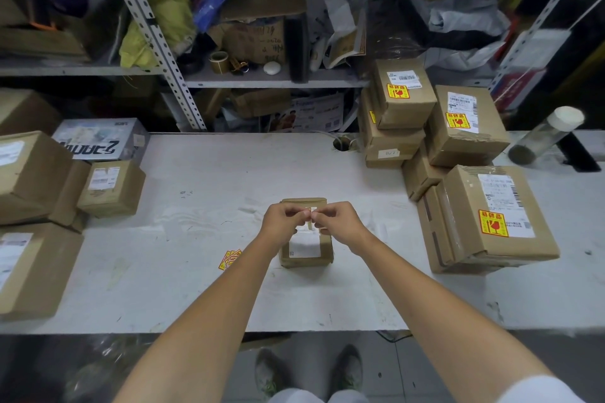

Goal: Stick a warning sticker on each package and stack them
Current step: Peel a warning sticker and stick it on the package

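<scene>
White table (203,173) held the box (306,261) at its middle, half hidden behind our left hand (283,218) and right hand (338,222). Both pinched a sticker (310,210) between curled fingertips, just above the box; its face we could not read

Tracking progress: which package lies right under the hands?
The lone middle package; left hand and right hand pinch a sticker above it. Others sit at the sides.

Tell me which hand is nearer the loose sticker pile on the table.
Left. The left hand is up and right of the sticker pile; the right hand sits farther right, past the left hand.
</scene>
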